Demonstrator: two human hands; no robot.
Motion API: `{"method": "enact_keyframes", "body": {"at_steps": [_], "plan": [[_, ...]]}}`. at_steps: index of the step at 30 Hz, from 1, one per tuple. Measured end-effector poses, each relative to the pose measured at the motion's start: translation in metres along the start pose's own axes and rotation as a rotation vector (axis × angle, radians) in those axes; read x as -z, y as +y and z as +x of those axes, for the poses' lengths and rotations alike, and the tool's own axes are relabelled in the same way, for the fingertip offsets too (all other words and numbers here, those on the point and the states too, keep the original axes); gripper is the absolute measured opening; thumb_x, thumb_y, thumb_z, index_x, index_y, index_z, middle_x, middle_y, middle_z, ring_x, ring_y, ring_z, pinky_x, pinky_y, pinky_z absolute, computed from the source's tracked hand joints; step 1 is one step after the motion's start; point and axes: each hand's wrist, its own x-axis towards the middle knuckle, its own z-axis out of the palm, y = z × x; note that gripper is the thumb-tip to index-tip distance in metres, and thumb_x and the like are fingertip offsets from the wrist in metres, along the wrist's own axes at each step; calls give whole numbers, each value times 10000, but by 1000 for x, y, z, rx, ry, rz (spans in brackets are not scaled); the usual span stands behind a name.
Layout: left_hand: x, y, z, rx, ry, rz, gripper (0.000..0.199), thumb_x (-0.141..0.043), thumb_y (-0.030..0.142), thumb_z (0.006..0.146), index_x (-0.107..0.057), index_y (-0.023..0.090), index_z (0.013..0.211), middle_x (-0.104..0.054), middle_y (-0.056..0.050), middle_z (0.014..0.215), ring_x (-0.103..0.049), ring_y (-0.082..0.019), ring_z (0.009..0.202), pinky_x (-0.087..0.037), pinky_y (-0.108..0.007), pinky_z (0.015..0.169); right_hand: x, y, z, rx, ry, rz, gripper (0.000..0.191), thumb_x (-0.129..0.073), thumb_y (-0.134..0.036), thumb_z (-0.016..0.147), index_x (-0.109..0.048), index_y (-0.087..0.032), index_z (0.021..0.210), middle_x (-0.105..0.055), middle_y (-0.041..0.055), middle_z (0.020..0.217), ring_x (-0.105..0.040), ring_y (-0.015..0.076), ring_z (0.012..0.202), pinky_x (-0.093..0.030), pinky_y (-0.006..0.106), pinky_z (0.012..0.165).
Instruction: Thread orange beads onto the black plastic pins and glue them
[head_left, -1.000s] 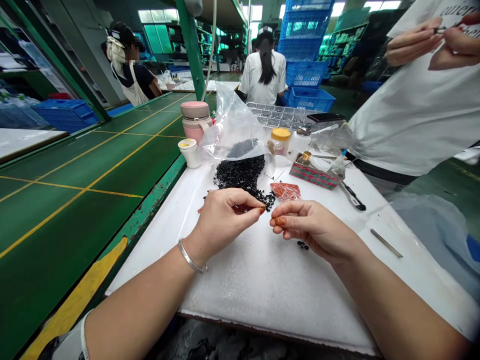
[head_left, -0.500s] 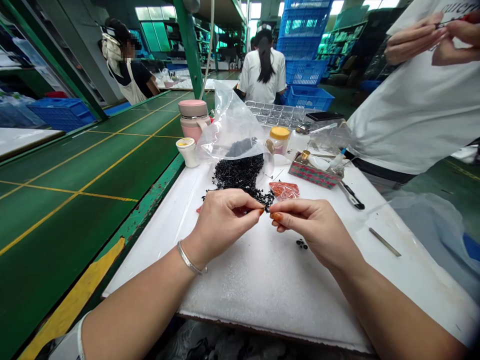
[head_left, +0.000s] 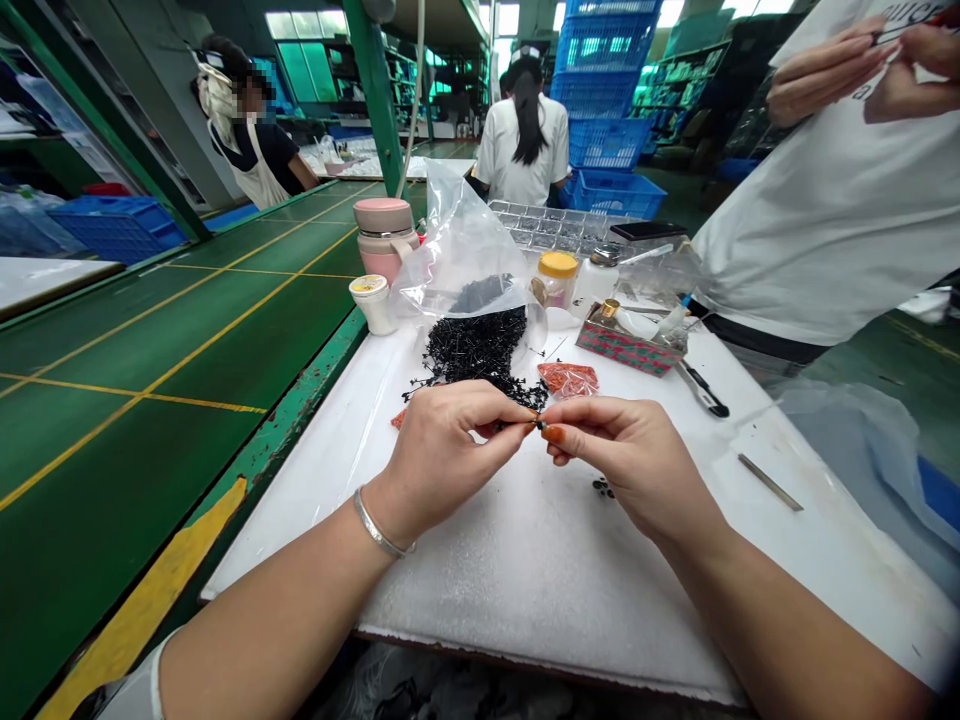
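Pinching dark piece [head_left: 540,424], mostly hidden, in closed fingertips of left hand [head_left: 446,450] and right hand [head_left: 637,455]; blocking edge of black pin heap [head_left: 476,345].

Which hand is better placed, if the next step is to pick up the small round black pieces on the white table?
Probably the right hand: the small round black pieces lie beside it; the left hand is farther away. Fingertips of both meet at a small dark part.
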Motion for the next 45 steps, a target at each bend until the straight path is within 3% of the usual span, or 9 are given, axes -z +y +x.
{"method": "enact_keyframes", "body": {"at_steps": [6,18,24,31,34,40,45], "plan": [[0,3,1,122,5,-101,58,-712,161,783,-767,158,801,-741,-22,727,-640,-108,626,-472,-208,577,-2,-2,-3,118,61,-118,74,-738,-226,786,-771,-206,849,-699,-4,689,-618,103,641,-499,199,588],[1,4,2,122,-6,-83,67,-706,162,791,-772,151,795,-746,-20,727,-630,-97,617,-472,-203,593,1,2,3,-21,-41,43,87,-752,-242,774,-768,-192,843,-674,-7,665,-595,97,631,-497,200,599],[0,2,1,299,-46,-275,114,-717,224,789,-773,140,843,-759,-35,761,-674,-131,678,-514,-217,628,-3,-1,-3,124,90,-151,33,-719,-202,797,-744,-188,814,-688,-11,702,-602,95,658,-477,193,599],[0,3,3,361,-71,-316,114,-705,226,790,-768,137,826,-741,-35,739,-649,-126,677,-503,-216,630,-4,1,-3,149,88,-220,43,-695,-210,822,-735,-198,817,-685,-22,693,-609,102,651,-483,205,589],[1,2,5,444,-129,-381,134,-717,241,777,-762,128,833,-711,-31,706,-617,-117,652,-489,-212,602,-4,3,-3,253,135,-359,51,-691,-194,830,-737,-209,847,-707,-19,754,-625,108,679,-486,223,616],[6,-7,7,551,-342,-693,202,-725,320,781,-752,138,864,-611,7,646,-532,-81,578,-461,-193,547,-1,3,-5,617,187,-605,115,-673,-90,834,-718,-188,875,-733,11,833,-663,125,784,-514,258,751],[5,-11,5,587,-411,-766,257,-673,376,821,-758,135,852,-561,3,641,-486,-79,556,-475,-206,529,-1,2,-4,725,163,-637,148,-667,-61,831,-710,-187,896,-738,24,843,-675,139,794,-535,282,758]]}}
